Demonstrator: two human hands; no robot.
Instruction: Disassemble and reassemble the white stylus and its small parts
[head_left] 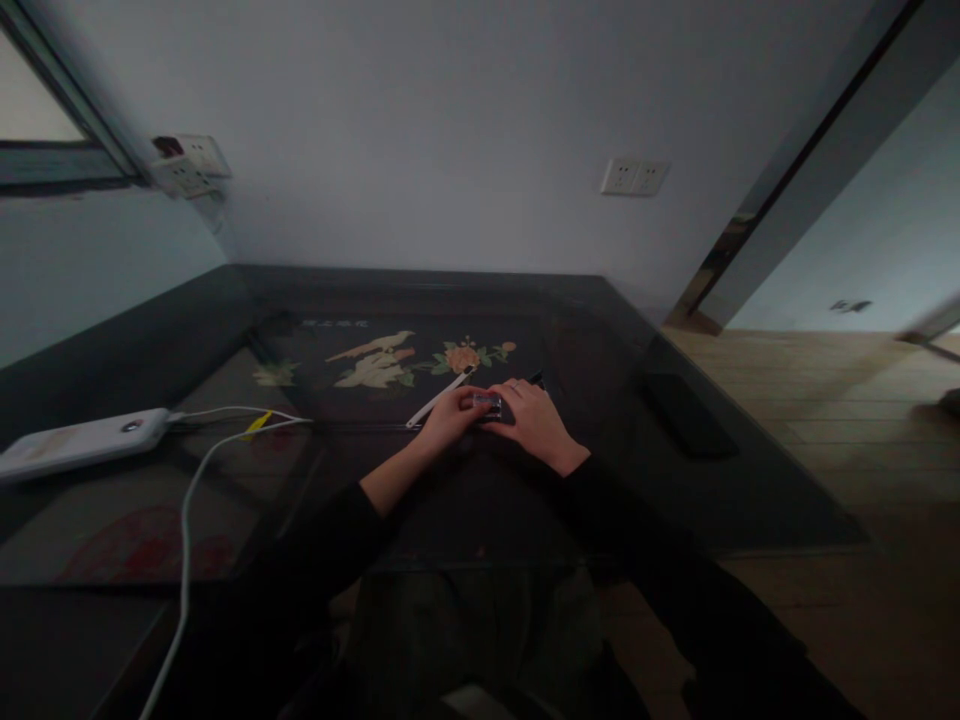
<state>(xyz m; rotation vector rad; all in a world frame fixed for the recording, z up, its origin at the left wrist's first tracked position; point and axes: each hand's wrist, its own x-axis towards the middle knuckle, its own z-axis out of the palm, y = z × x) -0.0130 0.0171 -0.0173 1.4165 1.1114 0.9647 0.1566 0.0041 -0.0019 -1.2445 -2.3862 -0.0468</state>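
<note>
Both my hands meet over the dark tabletop around a small clear, shiny object [487, 404], whose exact kind I cannot make out. My left hand [450, 415] pinches its left side with thumb and fingers. From the right, my right hand [531, 412] curls round it, thumb below and fingers above. A slim white stick-like tool [433, 404] lies slanted just beyond my left hand. Near the fingers of my right hand a small dark pointed item [536, 378] shows, partly hidden.
A white power bank [90, 443] with a white cable [186, 540] and yellow tag [259, 423] lies on the left. A dark flat phone-like slab [688, 415] is on the right. The tabletop [420, 490] carries a bird-and-flower picture; a wall with sockets [635, 177] stands behind.
</note>
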